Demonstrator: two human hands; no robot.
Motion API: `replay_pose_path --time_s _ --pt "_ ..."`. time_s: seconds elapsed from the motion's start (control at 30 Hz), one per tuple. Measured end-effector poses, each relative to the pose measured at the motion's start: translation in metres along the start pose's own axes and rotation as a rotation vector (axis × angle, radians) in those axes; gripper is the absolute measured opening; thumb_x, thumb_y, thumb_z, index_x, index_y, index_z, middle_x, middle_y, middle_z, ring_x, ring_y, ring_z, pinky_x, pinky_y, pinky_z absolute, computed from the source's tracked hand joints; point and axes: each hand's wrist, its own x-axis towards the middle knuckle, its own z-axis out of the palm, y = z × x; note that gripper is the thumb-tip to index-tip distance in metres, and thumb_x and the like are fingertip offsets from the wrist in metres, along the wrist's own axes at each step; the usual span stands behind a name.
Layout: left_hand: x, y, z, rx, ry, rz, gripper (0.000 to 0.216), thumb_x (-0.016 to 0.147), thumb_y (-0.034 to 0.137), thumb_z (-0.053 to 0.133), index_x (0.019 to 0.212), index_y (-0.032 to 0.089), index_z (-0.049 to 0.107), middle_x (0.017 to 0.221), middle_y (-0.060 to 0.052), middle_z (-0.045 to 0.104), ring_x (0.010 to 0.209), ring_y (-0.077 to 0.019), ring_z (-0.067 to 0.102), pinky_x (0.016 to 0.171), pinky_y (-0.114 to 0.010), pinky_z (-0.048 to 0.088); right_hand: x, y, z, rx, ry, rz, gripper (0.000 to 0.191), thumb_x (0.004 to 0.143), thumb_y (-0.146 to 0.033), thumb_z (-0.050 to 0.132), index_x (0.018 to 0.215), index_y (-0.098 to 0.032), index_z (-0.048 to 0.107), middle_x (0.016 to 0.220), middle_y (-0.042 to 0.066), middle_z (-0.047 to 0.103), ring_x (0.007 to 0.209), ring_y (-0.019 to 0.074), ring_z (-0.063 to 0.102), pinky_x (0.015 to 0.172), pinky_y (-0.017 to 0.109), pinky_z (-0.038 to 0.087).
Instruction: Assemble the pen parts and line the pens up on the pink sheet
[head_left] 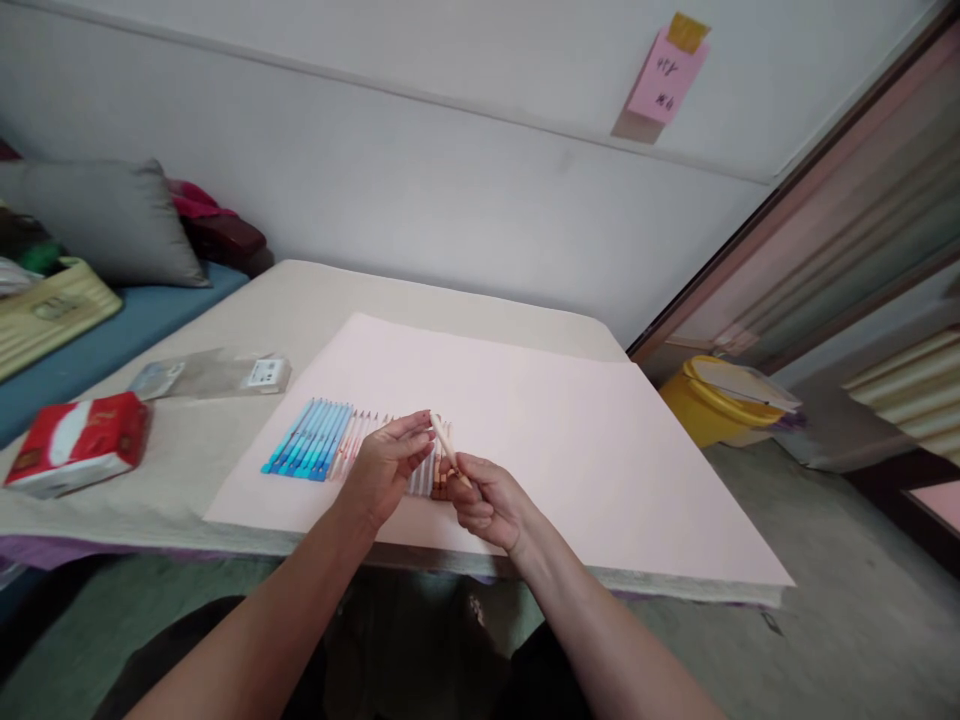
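Over the near edge of a pink paper sheet [540, 420], the 2 hands are meeting above a row of pens [330, 448]. The right hand [484, 503] is pinching a pale peach pen [447, 443] between thumb and fingertips, its fingers curled together around the lower end, and the pen is tilting up and away to the left. The left hand [386, 462] is hovering palm-up just beside it, its fingers loosely apart and slightly bent, with the fingertips close to the pen's upper end; whether they are touching it is hard to tell. Beneath the hands, the pens are lying side by side on the sheet, blue ones at the left and paler pink ones toward the right, partly hidden by the left hand. The sheet is covering most of a beige table [300, 295]. On the table's left part, a red tissue pack [79, 440] is lying near the edge, and a clear plastic package [214, 372] is lying behind it. A yellow bin [709, 400] is standing on the floor to the right.
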Motion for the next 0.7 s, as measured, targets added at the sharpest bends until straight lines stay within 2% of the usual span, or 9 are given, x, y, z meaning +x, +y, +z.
replay_pose_path --time_s 0.2,0.53,0.7 --pt "0.001 0.001 -0.0021 -0.017 0.045 -0.001 0.03 0.062 0.01 0.074 0.091 0.015 0.071 0.102 -0.008 0.065 0.087 -0.0129 0.061 0.076 -0.022 0.05 -0.0008 -0.0003 0.0021 -0.057 0.051 -0.054 0.024 0.084 -0.039 0.055 0.089 -0.015 0.059 0.044 -0.009 0.039 0.032 0.0014 0.017 0.033 0.015 0.01" --pt "0.0016 0.0018 -0.0027 -0.025 0.072 -0.001 0.031 0.062 0.01 0.074 0.092 0.013 0.069 0.101 -0.008 0.064 0.087 -0.0129 0.06 0.077 -0.022 0.049 -0.0003 0.0011 0.0019 -0.109 0.074 -0.075 0.026 0.085 -0.04 0.055 0.087 -0.014 0.059 0.044 -0.008 0.042 0.031 0.0012 0.019 0.033 0.016 0.009" --pt "-0.0008 0.0025 0.0004 0.056 0.069 0.092 0.043 0.065 0.017 0.073 0.107 0.017 0.061 0.087 -0.003 0.063 0.078 -0.0091 0.058 0.073 -0.021 0.045 -0.0005 0.0022 0.0099 -0.183 0.109 -0.114 0.027 0.084 -0.04 0.056 0.085 -0.013 0.059 0.044 -0.008 0.042 0.031 0.0013 0.02 0.034 0.018 0.008"
